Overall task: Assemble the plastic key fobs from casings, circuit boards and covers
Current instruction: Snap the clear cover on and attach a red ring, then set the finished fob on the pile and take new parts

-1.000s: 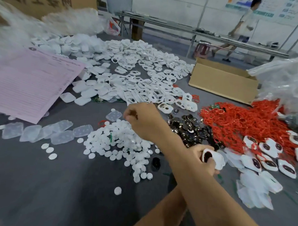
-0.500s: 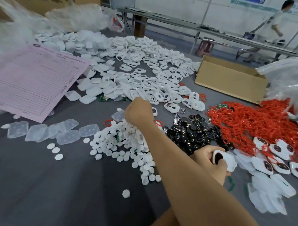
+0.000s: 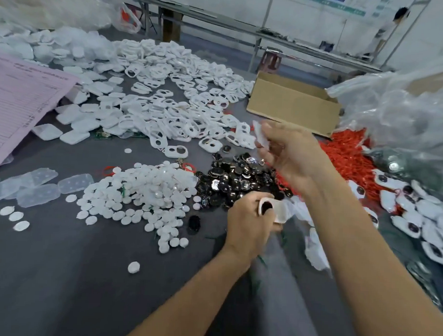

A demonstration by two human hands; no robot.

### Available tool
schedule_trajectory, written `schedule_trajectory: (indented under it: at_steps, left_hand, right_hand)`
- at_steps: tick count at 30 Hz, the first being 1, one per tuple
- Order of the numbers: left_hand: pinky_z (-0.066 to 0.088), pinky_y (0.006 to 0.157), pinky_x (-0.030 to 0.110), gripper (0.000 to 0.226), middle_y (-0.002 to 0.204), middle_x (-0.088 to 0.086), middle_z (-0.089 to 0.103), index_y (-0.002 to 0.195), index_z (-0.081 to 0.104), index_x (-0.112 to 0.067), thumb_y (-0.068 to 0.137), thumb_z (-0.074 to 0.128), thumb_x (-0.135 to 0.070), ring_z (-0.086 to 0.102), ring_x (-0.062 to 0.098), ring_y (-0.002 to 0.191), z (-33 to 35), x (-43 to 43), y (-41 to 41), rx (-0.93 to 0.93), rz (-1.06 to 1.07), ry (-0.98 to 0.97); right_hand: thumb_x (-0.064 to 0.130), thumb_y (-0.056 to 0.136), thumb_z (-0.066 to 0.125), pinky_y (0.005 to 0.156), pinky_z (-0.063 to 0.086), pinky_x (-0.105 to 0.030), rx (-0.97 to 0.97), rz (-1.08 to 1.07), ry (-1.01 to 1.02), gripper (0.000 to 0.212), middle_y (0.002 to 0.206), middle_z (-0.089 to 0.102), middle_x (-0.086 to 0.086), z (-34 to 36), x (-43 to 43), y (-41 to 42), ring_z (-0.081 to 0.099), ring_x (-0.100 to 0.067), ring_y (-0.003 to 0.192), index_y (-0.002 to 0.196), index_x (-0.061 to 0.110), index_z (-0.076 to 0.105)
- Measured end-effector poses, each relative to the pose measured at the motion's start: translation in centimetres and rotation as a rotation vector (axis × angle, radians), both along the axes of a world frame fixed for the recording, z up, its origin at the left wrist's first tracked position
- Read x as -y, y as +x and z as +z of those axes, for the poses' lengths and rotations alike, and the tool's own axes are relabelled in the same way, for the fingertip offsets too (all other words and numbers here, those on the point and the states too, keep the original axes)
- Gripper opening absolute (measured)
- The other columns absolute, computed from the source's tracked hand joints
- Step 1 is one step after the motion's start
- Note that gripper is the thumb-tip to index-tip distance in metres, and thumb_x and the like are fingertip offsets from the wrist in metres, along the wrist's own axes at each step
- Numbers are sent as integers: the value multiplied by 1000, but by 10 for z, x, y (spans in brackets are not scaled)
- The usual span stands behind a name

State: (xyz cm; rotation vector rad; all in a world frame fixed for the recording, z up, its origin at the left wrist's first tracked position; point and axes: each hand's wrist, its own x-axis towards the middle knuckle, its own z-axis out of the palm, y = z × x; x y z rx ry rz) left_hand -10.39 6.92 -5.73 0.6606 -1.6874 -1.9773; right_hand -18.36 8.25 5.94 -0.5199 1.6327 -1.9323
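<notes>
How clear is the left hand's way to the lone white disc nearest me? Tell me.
Probably reachable: only bare grey table lies between the left hand and the lone disc. But that hand grips a white casing, so it is not free.

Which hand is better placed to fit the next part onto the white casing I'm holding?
Right, probably. The right hand pinches a pale translucent plastic piece and can carry it over; the left hand grips the white plastic casing.
</notes>
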Motion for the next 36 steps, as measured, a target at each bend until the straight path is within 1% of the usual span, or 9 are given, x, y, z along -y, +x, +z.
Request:
schedule_trajectory:
  at_steps: [4,6,10,12,17,21,24,31,36]
  left_hand:
    - [59,64,25,20,105,14,69,108,66,-3,91,56,3,71,22,86,3,-3,0,-1,-27,107]
    - [57,61,22,17,103,14,69,107,66,-2,96,53,-5,71,24,83,5,-2,0,-16,-13,137]
    - [61,67,31,36,101,23,68,104,67,2,103,42,-24,69,27,86,7,0,0,-71,-28,270]
    - [61,68,33,46,98,23,70,104,68,2,104,37,-32,70,25,83,8,2,-1,-80,-38,302]
    - [60,63,30,54,78,9,74,89,69,-8,104,28,-40,71,17,70,8,4,-2,-115,-74,331]
    - [59,61,30,56,74,7,74,86,69,-10,104,26,-41,71,16,69,8,4,-3,-105,-100,313]
    - [59,61,29,56,74,6,74,84,70,-12,104,26,-41,71,15,68,7,4,-3,-111,-104,302]
    - [59,62,29,55,75,7,74,87,68,-9,104,27,-41,71,14,69,6,6,-4,-103,-97,301]
    - [58,60,28,55,72,7,73,85,68,-8,104,28,-40,71,14,67,5,7,-4,-107,-90,308]
  right_hand:
    - [-1,83,65,64,47,-22,-195,-163,205,15,84,67,-10,-16,-63,-19,59,-16,73,96,7,65]
    - [-2,80,69,71,45,-28,-324,-150,274,19,79,64,-15,-24,-80,-19,57,-19,71,97,5,67]
    - [-4,75,74,73,50,-34,-647,10,359,20,72,65,-22,-35,-85,-11,59,-27,67,84,11,66]
    - [-2,74,76,73,52,-30,-788,51,409,21,71,71,-11,-42,-80,-7,65,-27,71,82,14,65]
    - [0,74,75,65,45,-15,-849,137,427,26,69,72,5,-51,-72,-4,65,-15,69,83,19,61]
    - [2,75,74,66,45,-13,-899,144,461,24,68,70,14,-54,-70,-5,66,-11,72,84,20,62]
    - [2,75,74,63,40,-6,-918,166,467,22,62,66,19,-56,-69,-6,62,3,65,84,19,63]
    - [0,76,71,68,40,-5,-1036,176,495,18,68,70,11,-60,-69,-8,64,4,73,84,16,67]
    - [-2,78,69,71,46,-13,-1048,190,483,18,68,70,7,-57,-71,-10,64,0,71,83,15,68]
